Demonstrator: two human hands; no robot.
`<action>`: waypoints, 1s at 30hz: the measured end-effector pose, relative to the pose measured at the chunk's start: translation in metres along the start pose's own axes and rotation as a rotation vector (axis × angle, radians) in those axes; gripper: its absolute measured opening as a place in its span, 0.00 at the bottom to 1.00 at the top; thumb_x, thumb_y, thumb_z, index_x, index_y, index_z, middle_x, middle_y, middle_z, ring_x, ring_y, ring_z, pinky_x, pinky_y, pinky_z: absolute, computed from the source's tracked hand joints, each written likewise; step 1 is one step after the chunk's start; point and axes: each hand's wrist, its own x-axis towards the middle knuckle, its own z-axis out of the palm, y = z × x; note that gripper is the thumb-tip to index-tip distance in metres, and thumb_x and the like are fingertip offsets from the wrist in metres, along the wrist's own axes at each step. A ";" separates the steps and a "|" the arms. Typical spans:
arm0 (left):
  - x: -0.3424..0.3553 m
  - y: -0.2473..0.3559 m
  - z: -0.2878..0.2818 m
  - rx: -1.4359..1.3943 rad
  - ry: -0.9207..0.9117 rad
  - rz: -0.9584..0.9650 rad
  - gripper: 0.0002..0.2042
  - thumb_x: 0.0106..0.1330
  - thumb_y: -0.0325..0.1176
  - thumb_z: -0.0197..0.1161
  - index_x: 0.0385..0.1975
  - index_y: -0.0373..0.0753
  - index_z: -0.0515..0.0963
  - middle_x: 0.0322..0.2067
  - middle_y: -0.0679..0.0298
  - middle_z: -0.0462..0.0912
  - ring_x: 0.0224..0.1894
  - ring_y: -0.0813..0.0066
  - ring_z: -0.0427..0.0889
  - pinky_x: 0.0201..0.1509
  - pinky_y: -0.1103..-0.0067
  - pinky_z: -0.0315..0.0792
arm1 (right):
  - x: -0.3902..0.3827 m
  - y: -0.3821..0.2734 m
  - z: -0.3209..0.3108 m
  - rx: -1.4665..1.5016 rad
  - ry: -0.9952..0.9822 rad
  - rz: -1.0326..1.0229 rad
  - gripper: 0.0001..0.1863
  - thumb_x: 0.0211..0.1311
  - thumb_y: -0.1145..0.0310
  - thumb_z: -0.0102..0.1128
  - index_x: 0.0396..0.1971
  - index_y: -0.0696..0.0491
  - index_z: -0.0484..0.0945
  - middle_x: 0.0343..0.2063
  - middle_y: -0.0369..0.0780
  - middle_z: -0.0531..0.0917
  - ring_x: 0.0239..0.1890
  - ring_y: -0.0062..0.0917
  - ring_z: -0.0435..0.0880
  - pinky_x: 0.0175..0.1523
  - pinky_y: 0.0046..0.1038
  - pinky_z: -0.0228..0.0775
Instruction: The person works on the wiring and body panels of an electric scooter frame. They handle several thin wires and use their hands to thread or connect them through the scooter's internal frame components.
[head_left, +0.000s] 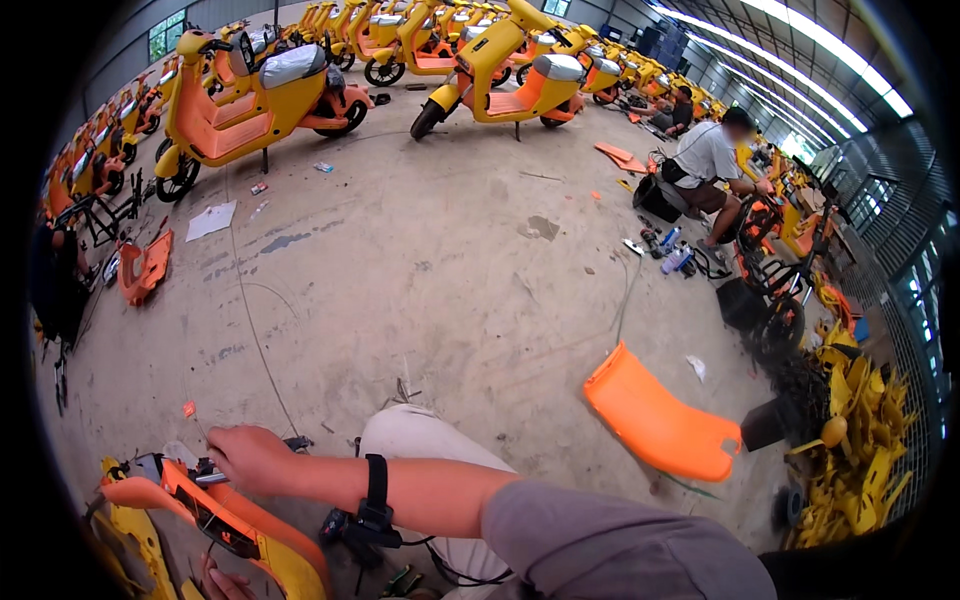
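Observation:
My right arm reaches across to the lower left, a black band with a small device on its wrist. My right hand (250,460) is closed at the top of an orange and yellow scooter body part (235,510), beside a silver metal piece (207,478); what its fingers grip is too small to make out. Below the body part's dark opening, my left hand (226,582) shows only in part, at the lower edge. Its fingers look loosely apart, with nothing visible in them. A yellow panel (138,525) lies along the left side of the body part.
A curved orange panel (660,415) lies on the concrete floor at right. Black tools (350,530) lie by my knee (425,440). Yellow scrap parts (850,440) are heaped at far right. A crouching person (710,165) works there. Yellow scooters (250,105) stand behind; an orange shell (145,268) lies left.

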 end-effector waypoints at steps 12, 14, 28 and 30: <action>-0.003 0.023 0.026 -0.039 0.054 -0.015 0.15 0.71 0.36 0.57 0.39 0.25 0.78 0.32 0.57 0.80 0.33 0.71 0.75 0.38 0.77 0.72 | -0.030 -0.016 0.034 -0.134 -0.334 -0.078 0.11 0.59 0.65 0.52 0.34 0.57 0.73 0.22 0.47 0.81 0.26 0.46 0.81 0.31 0.45 0.72; -0.004 0.027 0.029 -0.052 0.069 -0.025 0.15 0.71 0.36 0.57 0.39 0.25 0.78 0.33 0.56 0.80 0.33 0.71 0.76 0.39 0.77 0.72 | -0.033 -0.020 0.034 -0.177 -0.369 -0.165 0.11 0.58 0.65 0.53 0.33 0.58 0.73 0.21 0.47 0.81 0.23 0.46 0.80 0.29 0.45 0.71; -0.008 0.012 0.037 -0.095 0.034 0.124 0.15 0.71 0.34 0.56 0.39 0.24 0.78 0.32 0.54 0.81 0.33 0.68 0.78 0.39 0.74 0.74 | -0.051 -0.035 0.056 0.049 -0.288 -0.030 0.09 0.60 0.64 0.53 0.30 0.55 0.72 0.21 0.46 0.78 0.26 0.47 0.79 0.31 0.46 0.69; -0.009 0.013 0.041 -0.105 0.057 0.129 0.15 0.71 0.34 0.56 0.39 0.24 0.78 0.33 0.54 0.81 0.33 0.67 0.78 0.39 0.74 0.74 | -0.055 -0.034 0.063 0.087 -0.278 -0.073 0.09 0.59 0.64 0.53 0.29 0.54 0.72 0.23 0.46 0.78 0.27 0.47 0.79 0.31 0.45 0.69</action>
